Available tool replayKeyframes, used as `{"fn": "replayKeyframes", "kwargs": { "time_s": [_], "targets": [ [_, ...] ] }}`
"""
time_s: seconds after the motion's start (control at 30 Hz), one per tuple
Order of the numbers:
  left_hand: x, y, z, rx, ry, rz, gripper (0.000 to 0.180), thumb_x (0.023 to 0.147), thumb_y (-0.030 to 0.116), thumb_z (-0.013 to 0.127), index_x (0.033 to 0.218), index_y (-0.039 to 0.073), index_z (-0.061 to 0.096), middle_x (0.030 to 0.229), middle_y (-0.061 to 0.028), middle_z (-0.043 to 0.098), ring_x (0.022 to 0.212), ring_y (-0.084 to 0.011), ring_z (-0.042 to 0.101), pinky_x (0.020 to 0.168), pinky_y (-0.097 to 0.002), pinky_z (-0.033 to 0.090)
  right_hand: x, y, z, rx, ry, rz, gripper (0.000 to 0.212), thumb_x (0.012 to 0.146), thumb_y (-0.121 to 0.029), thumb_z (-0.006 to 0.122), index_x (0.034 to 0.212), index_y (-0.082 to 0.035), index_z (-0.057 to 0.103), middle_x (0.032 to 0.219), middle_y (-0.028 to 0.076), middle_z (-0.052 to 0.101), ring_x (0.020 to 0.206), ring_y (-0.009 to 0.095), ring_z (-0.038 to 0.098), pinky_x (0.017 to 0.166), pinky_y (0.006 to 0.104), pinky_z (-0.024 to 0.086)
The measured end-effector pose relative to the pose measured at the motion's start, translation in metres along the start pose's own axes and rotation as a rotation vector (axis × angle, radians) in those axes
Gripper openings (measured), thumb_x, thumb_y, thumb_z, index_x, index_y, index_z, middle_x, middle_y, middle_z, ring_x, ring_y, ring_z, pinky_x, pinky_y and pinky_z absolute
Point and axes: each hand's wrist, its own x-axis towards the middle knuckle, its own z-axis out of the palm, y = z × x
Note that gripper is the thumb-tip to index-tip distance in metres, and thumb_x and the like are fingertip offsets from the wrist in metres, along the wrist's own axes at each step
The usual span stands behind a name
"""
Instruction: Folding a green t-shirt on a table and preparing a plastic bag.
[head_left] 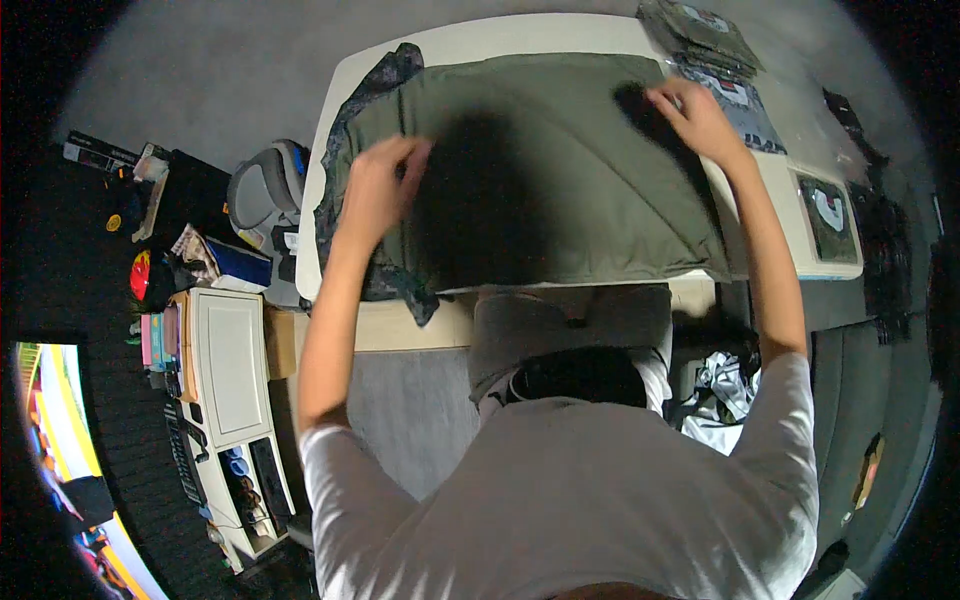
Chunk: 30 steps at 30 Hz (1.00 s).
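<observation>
A large olive green garment-like cloth [560, 170] lies spread flat over a white table [590, 30], with fold lines running across it. Dark patterned fabric [335, 150] shows along its left edge and at the near left corner. Over the left part of the cloth is my left hand [382, 185], fingers curled in; what they hold, if anything, is hidden. My right hand [695, 120] is at the far right corner of the cloth, thumb and fingers drawn together, with its shadow on the cloth beside it. I cannot make out anything between those fingers.
Folded olive items in clear packaging [705, 40] are stacked at the far right, beside a grey-blue packaged one [735, 105]. Another green package [828, 220] lies on the right side. A grey chair [268, 185] and a white cabinet [230, 365] stand left.
</observation>
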Motion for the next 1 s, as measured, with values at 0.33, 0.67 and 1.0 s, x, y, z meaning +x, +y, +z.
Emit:
{"fn": "replayKeyframes", "kwargs": {
  "time_s": [0.33, 0.67, 1.0],
  "targets": [
    [0.193, -0.151, 0.127, 0.109, -0.033, 0.272, 0.021, 0.095, 0.014, 0.063, 0.111, 0.003, 0.070, 0.109, -0.0192, 0.069, 0.104, -0.0405, 0.064, 0.092, -0.0476, 0.051, 0.147, 0.113, 0.086, -0.192, -0.295, 0.120, 0.024, 0.087, -0.021, 0.072, 0.101, -0.001, 0.073, 0.100, 0.022, 0.072, 0.099, 0.042, 0.067, 0.091, 0.0462, 0.052],
    [0.214, -0.216, 0.109, 0.147, -0.455, -0.005, 0.034, 0.104, 0.035, 0.051, 0.108, 0.007, 0.069, 0.097, -0.0209, 0.071, 0.092, -0.0430, 0.066, 0.082, -0.0488, 0.051, 0.172, 0.169, 0.070, 0.233, -0.488, 0.220, 0.025, 0.092, -0.024, 0.075, 0.099, -0.003, 0.064, 0.088, 0.004, 0.064, 0.089, 0.016, 0.059, 0.086, 0.0339, 0.047],
    [0.223, -0.286, 0.098, 0.762, -0.310, -0.186, 0.046, 0.107, 0.049, 0.037, 0.124, 0.013, 0.061, 0.129, -0.0140, 0.062, 0.128, -0.0305, 0.051, 0.103, -0.0662, 0.033, 0.193, 0.198, 0.090, -0.165, -0.322, 0.021, 0.026, 0.087, -0.013, 0.069, 0.110, -0.002, 0.066, 0.096, 0.019, 0.068, 0.094, 0.034, 0.065, 0.089, 0.0428, 0.050]
  ]
}}
